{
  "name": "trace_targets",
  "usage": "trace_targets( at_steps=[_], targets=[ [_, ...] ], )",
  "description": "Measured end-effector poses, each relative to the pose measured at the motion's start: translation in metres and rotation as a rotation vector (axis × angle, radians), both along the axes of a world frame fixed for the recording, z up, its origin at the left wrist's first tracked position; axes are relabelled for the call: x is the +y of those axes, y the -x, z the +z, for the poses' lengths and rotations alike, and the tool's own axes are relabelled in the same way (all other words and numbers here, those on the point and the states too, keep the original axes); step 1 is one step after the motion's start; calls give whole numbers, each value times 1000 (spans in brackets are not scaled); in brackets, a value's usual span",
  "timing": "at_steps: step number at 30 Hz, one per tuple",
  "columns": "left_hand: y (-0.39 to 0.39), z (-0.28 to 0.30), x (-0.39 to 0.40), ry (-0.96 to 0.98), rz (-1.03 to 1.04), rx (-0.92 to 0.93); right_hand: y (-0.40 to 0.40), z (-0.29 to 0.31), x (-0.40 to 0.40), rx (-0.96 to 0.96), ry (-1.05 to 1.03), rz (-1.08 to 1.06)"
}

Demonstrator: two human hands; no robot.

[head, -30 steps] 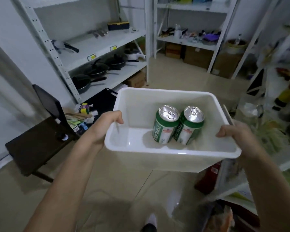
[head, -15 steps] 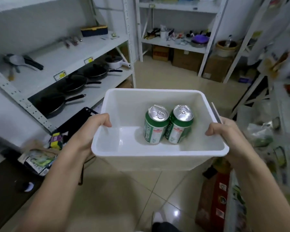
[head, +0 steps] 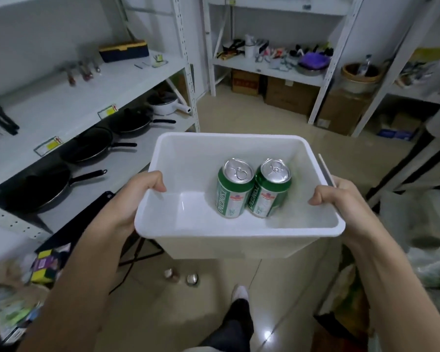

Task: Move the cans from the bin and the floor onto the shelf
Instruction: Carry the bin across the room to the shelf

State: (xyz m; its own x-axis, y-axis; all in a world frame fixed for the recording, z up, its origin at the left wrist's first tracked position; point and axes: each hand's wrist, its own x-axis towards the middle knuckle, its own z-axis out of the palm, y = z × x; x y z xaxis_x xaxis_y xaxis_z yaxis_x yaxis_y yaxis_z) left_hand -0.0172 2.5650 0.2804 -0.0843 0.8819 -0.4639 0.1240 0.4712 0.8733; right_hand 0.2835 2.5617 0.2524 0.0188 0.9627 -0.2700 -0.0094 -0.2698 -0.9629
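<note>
Head view: storeroom with a beige tiled floor (head: 150, 313) and white metal shelving (head: 69, 107) along the left of the frame, its lower tier holding black frying pans (head: 92, 146). More racks with cardboard boxes (head: 290, 97) at top centre. White plastic bin (head: 239, 232) held mid-frame above the floor. Left hand (head: 135, 196) curled over its left rim, right hand (head: 341, 199) curled over its right rim, thumbs inside. Two green cans (head: 252, 189), silver tops, touching, stand in the bin. Two more cans (head: 182, 276) on the floor, lower centre.
</note>
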Motion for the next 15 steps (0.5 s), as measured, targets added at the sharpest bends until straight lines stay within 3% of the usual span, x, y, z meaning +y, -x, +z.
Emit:
trace_targets(
  at_steps=[5, 7, 9, 15],
  targets=[
    [-16, -2, 93, 24, 19, -54, -13, 3, 107, -19, -28, 37],
    [-31, 2, 134, 54, 104, 13, -19, 7, 146, -21, -27, 60],
    [-30, -3, 170, 61, 199, -62, -23, 7, 185, -20, -29, 89],
    [-45, -13, 267, 35, 367, 127, -28, 4, 315, -37, -4, 231]
  ],
)
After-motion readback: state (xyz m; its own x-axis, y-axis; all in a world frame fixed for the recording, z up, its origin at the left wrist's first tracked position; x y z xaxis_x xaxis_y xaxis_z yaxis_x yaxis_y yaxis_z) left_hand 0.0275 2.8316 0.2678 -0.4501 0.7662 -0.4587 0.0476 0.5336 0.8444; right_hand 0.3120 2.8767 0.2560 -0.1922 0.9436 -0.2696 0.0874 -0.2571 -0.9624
